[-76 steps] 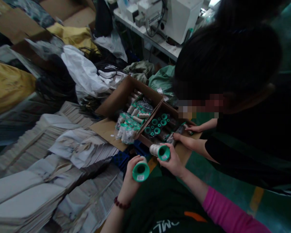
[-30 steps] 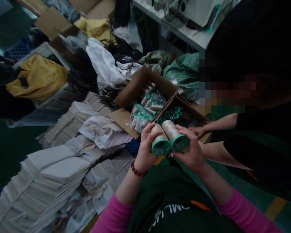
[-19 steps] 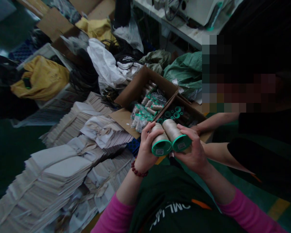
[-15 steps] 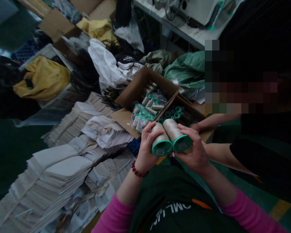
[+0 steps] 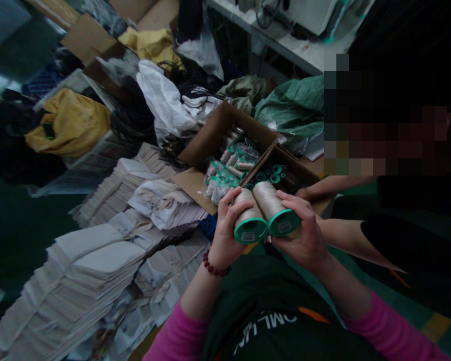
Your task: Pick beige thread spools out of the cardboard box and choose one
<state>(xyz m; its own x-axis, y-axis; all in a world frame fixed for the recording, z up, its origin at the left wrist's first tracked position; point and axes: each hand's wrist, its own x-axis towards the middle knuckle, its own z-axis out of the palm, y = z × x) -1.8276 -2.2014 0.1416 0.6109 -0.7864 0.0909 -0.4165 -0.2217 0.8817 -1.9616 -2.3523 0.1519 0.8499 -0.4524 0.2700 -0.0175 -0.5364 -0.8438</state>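
My left hand (image 5: 225, 228) is wrapped round a beige thread spool (image 5: 248, 215) with a green base. A second beige spool (image 5: 272, 203), also green-based, is gripped by my right hand (image 5: 302, 230). The two spools lie side by side, bases toward me and nearly touching, each base bearing a small white label. Beyond them stands an open cardboard box (image 5: 206, 135) holding several smaller spools, some in clear plastic. A second box (image 5: 296, 165) beside it holds several green-ended spools.
Bundled paper stacks (image 5: 93, 250) fill the lower left. Another person's arm (image 5: 342, 188) reaches to the second box from the right. Behind lie a green sack (image 5: 291, 108), a white bag (image 5: 165, 100) and a worktable (image 5: 278, 40) with a machine. A yellow sack (image 5: 71, 123) sits at left.
Both spools stay in my hands, with my right hand and its spool shifted very slightly right. The other person's head has moved a little to the right.
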